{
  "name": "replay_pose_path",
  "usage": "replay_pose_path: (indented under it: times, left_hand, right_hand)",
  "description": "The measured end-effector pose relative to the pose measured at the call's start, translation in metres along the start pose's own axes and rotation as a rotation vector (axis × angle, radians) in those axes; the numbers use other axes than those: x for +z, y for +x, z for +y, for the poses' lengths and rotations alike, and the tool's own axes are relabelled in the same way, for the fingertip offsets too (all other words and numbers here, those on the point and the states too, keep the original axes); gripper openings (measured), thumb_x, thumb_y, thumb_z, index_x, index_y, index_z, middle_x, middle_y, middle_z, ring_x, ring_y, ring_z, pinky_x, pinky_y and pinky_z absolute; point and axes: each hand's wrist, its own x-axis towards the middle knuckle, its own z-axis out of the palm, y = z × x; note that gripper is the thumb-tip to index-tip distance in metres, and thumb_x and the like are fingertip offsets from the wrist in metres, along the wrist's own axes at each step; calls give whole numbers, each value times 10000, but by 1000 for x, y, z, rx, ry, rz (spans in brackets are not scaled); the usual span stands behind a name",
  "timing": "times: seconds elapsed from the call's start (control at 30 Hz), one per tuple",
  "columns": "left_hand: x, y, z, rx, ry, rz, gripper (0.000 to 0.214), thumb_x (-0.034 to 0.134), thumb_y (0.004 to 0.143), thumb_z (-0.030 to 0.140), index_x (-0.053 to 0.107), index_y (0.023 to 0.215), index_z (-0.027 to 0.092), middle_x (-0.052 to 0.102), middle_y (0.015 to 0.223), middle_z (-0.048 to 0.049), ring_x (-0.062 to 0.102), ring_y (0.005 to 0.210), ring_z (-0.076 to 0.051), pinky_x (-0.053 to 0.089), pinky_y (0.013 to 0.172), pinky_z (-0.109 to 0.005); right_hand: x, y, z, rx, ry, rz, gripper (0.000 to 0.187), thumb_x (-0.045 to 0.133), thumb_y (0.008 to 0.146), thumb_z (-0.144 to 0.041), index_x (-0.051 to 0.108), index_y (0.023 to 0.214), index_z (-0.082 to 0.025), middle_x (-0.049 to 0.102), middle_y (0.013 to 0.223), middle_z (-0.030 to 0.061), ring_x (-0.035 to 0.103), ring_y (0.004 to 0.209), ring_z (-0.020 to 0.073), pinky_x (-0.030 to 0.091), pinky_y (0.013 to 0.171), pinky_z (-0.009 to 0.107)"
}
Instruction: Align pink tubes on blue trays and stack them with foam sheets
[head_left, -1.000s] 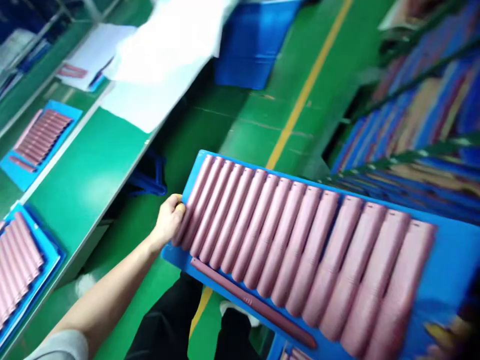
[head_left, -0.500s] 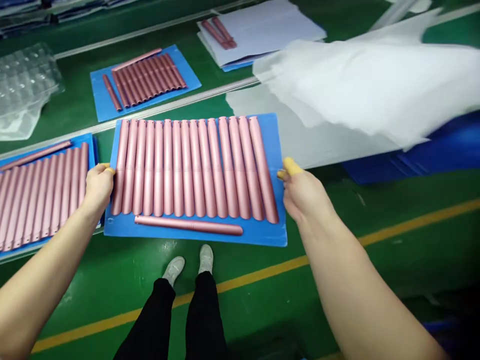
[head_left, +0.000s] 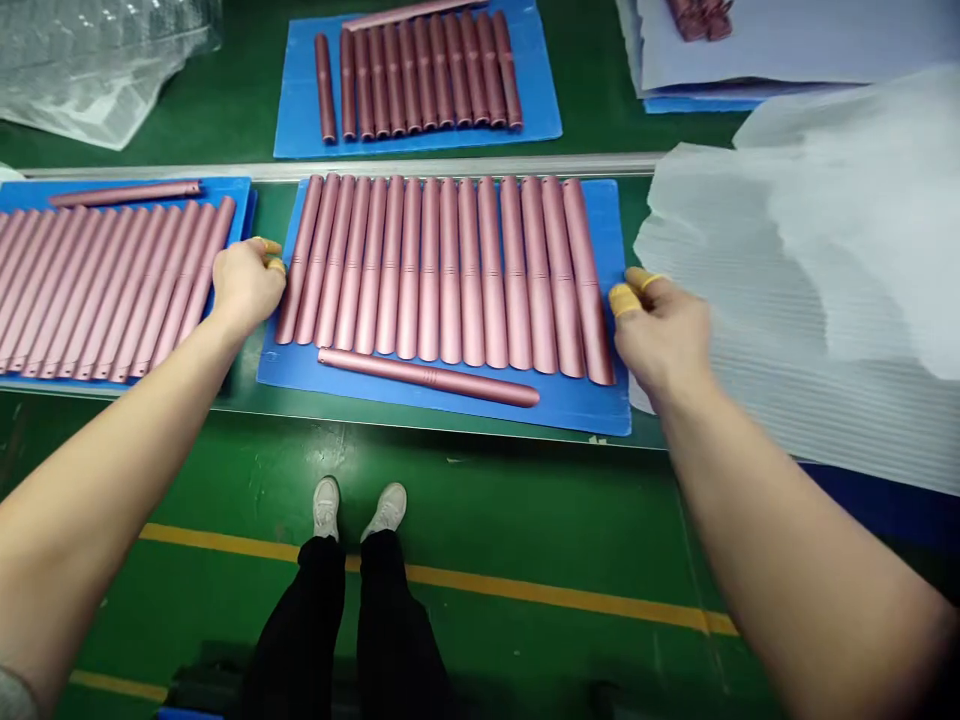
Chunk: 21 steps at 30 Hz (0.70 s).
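- Left hand point(head_left: 247, 285), half curled, yellow finger cots point(head_left: 275, 266) on its fingertips, at the left edge of a blue plastic board point(head_left: 585, 412); whether it grips cannot be told.
- Right hand point(head_left: 660, 335), fingers loosely spread, at the board's right edge; its grip is equally unclear.
- Pink metal tubes point(head_left: 450, 270) lie side by side on the board, mid-bench, with one loose tube point(head_left: 427, 378) crosswise along the near edge.
- Left, a second blue board point(head_left: 240, 200) carries more tubes; another point(head_left: 420, 145) lies beyond a metal rail point(head_left: 465, 166).
- Right, a white ribbed foam sheet point(head_left: 825, 300) touches the board's right edge.
- Near, white shoes point(head_left: 356, 508) on a green floor point(head_left: 525, 500).
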Motion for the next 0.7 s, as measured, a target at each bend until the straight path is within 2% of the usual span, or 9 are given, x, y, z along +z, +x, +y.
replay_pose_path:
  times: [0.1,0.2,0.27,0.37,0.47,0.6,0.7]
  left_hand:
    - [-4,-14,-5,196,41,19,476,544,958,314,739,1349,123,784,1275,-154,715,1244,-330,547,1177,-536]
    - [8,-23,-13,465,33,-13,488,509,1035,423,725,1386,163,685,1517,-159,600,1459,-335,460,1284,-563]
    - [19,-26,-19,579,24,-43,509,460,1074,450,689,1437,175,632,1592,-153,535,1538,-326,408,1330,-577]
    - [32,-33,-25,608,26,-53,541,429,1098,440,606,1532,172,607,1617,-168,494,1579,-333,361,1358,-621]
    - [33,-42,-19,568,29,-26,541,429,1101,412,592,1545,149,595,1620,-195,477,1593,-347,363,1359,-628]
    - [30,-44,8,592,21,-49,520,439,1103,394,615,1527,150,554,1663,-185,399,1646,-347,355,1365,-609]
    - [36,-38,32,631,16,-108,512,468,1095,409,620,1535,197,521,1699,-152,374,1659,-357,334,1362,-651]
  right_hand:
    - [0,-10,25,-203,-253,102,345,586,978,-238,793,1232,-129,772,1256,210,706,1232,325,528,1142,546]
    - [2,-20,41,-378,-299,157,387,526,981,-292,794,1234,-172,779,1294,189,708,1271,327,504,1165,574]
    - [3,-23,44,-449,-310,143,401,498,993,-323,794,1226,-183,784,1296,183,714,1282,318,486,1179,571]
    - [4,-25,39,-478,-299,152,409,477,1007,-357,801,1170,-166,797,1229,197,724,1274,323,483,1170,573]
    - [1,-27,33,-472,-229,146,408,461,1028,-382,802,1109,-172,803,1181,191,732,1249,327,491,1149,581]
    - [-3,-29,30,-464,-154,104,374,481,1046,-400,801,1058,-208,791,1190,177,707,1254,331,477,1150,586]
    - [-4,-29,33,-479,-174,123,374,487,1043,-418,796,1019,-209,778,1176,175,691,1210,350,504,1107,613]
